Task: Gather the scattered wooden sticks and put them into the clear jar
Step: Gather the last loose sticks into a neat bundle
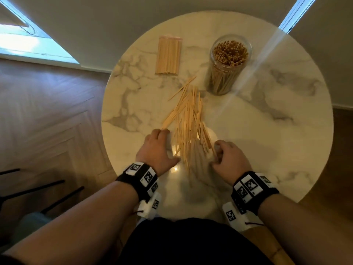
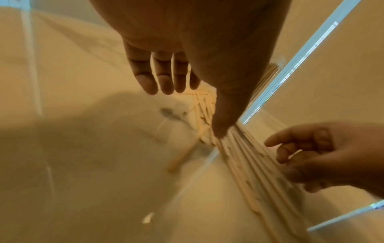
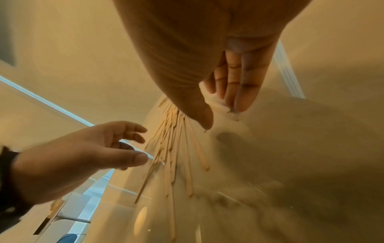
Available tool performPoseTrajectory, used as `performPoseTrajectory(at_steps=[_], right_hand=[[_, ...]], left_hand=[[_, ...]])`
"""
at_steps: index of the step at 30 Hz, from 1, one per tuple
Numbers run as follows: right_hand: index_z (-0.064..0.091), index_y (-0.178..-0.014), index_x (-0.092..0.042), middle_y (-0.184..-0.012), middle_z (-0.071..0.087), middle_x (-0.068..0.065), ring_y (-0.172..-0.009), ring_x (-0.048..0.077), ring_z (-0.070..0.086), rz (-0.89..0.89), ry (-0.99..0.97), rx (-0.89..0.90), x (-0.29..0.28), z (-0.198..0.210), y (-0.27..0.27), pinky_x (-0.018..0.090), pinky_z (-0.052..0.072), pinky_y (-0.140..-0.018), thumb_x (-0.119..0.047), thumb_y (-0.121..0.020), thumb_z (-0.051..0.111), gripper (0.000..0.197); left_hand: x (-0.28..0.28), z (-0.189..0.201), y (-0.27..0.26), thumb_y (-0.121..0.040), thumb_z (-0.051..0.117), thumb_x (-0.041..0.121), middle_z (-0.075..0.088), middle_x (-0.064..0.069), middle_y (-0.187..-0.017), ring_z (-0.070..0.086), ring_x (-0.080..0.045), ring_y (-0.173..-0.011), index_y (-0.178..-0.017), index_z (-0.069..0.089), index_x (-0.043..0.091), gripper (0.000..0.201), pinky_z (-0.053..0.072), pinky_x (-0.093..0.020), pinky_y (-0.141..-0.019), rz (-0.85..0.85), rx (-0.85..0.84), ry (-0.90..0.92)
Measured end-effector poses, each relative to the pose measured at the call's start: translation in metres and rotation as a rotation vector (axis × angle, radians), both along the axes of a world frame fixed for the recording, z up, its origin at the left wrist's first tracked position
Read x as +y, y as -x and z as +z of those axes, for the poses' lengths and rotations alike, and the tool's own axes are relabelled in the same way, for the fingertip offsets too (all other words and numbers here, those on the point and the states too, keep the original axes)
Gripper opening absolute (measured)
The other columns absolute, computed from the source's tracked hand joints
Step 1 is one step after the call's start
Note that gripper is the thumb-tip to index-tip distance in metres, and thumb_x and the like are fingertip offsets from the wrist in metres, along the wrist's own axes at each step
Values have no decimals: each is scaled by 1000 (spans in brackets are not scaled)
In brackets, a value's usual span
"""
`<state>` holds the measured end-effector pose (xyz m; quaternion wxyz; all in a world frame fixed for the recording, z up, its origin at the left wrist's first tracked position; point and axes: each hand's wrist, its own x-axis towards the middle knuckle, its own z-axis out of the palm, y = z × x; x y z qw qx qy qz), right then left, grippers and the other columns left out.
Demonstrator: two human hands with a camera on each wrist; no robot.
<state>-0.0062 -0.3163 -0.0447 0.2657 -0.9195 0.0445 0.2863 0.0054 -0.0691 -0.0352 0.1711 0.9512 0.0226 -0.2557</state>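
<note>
A loose pile of flat wooden sticks [image 1: 188, 119] lies fanned out on the middle of the round marble table [image 1: 267, 134]. The clear jar [image 1: 228, 64] stands upright behind the pile to the right, packed with sticks. My left hand [image 1: 166, 146] rests at the pile's near left edge, its fingers straight, its thumb against the sticks [image 2: 245, 164]. My right hand [image 1: 215, 153] sits at the near right edge; its fingers [image 3: 241, 92] point down at the table and its thumb lies beside the sticks [image 3: 174, 148]. Neither hand grips anything. The pile's near ends lie between the two hands.
A neat bundle of sticks [image 1: 169, 56] in a clear wrapper lies at the back left of the table. The table's front edge is just below my wrists. Wooden floor surrounds the table, with dark chair legs [image 1: 57, 196] at the lower left.
</note>
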Motion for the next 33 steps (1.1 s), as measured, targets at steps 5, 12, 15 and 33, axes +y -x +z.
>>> performPoseTrajectory(at_steps=[5,12,15,33], right_hand=[[60,-121,-21,-103,53,-4,-97,24,59,-33,-73,-31,40,-2,-14,42,54,-94,-20,-89,63,33],[62,-126,-24,-107,58,-3,-110,28,60,268,-19,-108,43,6,-66,38,49,-94,-13,-93,54,36],[47,-148,-26,-142,50,4,-127,32,49,498,87,-310,40,9,-115,45,49,-101,-2,-89,53,63],[24,-161,-28,-168,24,-2,-155,25,19,1349,366,-328,45,-2,-139,54,22,-121,-28,-85,65,87]], left_hand=[[2,-6,-39,-51,87,75,9,-8,-166,26,-35,-147,-162,-4,17,154,40,-52,-116,-232,70,-237],[4,-12,-47,-73,81,58,37,-2,-152,43,-27,-135,-158,22,20,110,46,-43,-109,-199,8,-51],[12,-4,-25,-70,78,66,36,-1,-153,41,-26,-137,-158,22,19,115,44,-41,-111,-87,38,0],[17,-22,19,-66,79,64,41,2,-141,49,-26,-124,-148,32,24,103,53,-46,-99,-33,91,46]])
